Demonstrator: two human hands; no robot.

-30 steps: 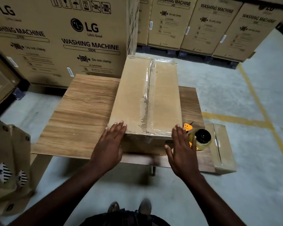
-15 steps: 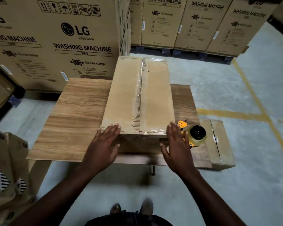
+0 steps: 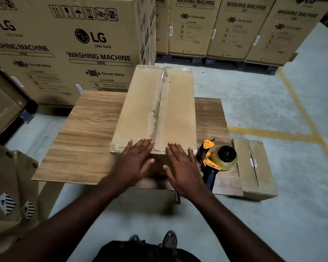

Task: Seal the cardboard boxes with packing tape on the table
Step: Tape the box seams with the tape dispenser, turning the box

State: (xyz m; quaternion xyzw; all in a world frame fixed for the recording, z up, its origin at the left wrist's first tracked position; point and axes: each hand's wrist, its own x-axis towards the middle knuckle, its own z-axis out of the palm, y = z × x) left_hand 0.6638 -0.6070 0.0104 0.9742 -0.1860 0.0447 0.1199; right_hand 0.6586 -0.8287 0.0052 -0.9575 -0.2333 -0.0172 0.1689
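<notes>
Nearest: both hands flat, fingers straight and spread, holding nothing. The left hand [image 3: 134,163] and right hand [image 3: 182,167] lie side by side on the near end of the cardboard box [image 3: 140,110], fingertips on its top face and palms over the near edge. They sit one on each side of the centre seam.

The box stands on the wooden table [image 3: 87,138], dead ahead of the hands. Its long axis runs straight away from the person, near to far. A strip of clear packing tape [image 3: 160,103] follows that axis along the seam, from the near edge to the far one. More tape wraps the near left corner.

A yellow-and-black tape dispenser [image 3: 216,160] lies on the table just beside the box's near right corner, handle toward the person. The right hand is plainly the nearer; the left would have to cross over.

Judgement: the tape end is being pressed down over the near edge, and any further strip starts with a short reach rightward.

A smaller cardboard box [image 3: 254,167] sits past the table's right edge, lower down. Far behind: stacked washing machine cartons [image 3: 83,44].
</notes>
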